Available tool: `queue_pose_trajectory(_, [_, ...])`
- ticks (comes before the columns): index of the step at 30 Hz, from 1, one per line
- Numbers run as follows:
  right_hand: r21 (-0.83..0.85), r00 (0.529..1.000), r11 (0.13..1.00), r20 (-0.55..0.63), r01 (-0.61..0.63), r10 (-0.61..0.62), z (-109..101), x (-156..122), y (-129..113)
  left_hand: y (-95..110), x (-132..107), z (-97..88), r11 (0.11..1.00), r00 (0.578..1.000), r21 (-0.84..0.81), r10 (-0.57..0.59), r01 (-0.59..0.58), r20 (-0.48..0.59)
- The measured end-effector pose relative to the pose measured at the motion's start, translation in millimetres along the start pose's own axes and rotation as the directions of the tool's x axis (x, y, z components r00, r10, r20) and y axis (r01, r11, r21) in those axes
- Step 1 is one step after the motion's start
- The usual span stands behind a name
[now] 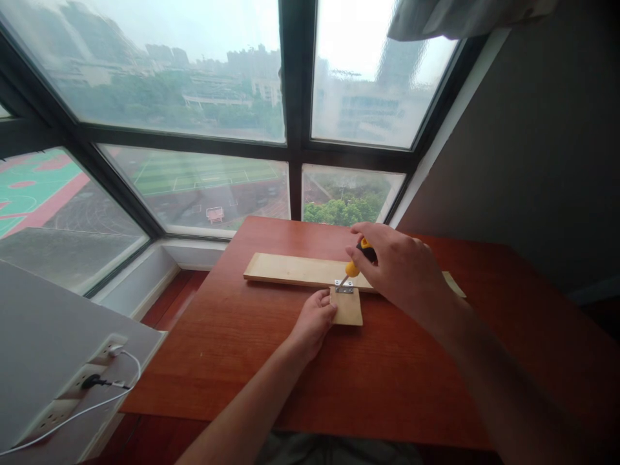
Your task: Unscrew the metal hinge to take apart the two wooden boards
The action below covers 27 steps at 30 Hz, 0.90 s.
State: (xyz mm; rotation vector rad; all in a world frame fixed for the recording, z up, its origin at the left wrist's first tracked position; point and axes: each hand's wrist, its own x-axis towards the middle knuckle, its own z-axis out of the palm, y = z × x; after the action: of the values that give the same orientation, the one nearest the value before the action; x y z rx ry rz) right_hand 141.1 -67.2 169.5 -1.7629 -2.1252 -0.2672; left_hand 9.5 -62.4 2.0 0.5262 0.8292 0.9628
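My right hand [394,265] is closed round a screwdriver [357,259] with a yellow and black handle. Its tip points down at a small metal hinge [344,287]. The hinge sits where a small square wooden piece [347,308] meets a long pale wooden board [295,269]. My left hand [314,318] rests on the red-brown table [242,361], fingers curled against the left edge of the small piece, holding it steady.
A large window fills the far side behind the table. At lower left a grey surface carries a white power strip [82,387] with a white and a black cable plugged in. A grey wall stands to the right.
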Motion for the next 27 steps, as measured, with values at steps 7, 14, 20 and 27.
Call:
queue_pose_trajectory(7, [0.077,0.997,0.995,-0.021,0.070,-0.068,-0.7,-2.7,-1.1,0.5,-2.2,1.6,1.000,1.000,-0.009,-0.010,0.010,-0.011])
queue_pose_trajectory(14, [0.008,1.000,1.000,-0.012,0.009,-0.009,2.5,0.5,0.6,0.8,-2.0,2.0,1.000,1.000,-0.015,-0.012,0.011,-0.013])
queue_pose_trajectory(20, [0.073,0.998,0.996,-0.040,0.043,-0.040,2.0,-2.5,-0.5,2.0,-4.3,4.0,1.000,0.999,-0.004,-0.010,0.010,-0.033])
queue_pose_trajectory(27, [0.023,0.999,1.000,-0.041,0.017,-0.016,2.7,-0.6,0.1,3.5,-4.5,5.7,1.000,0.999,0.010,-0.016,0.017,-0.052])
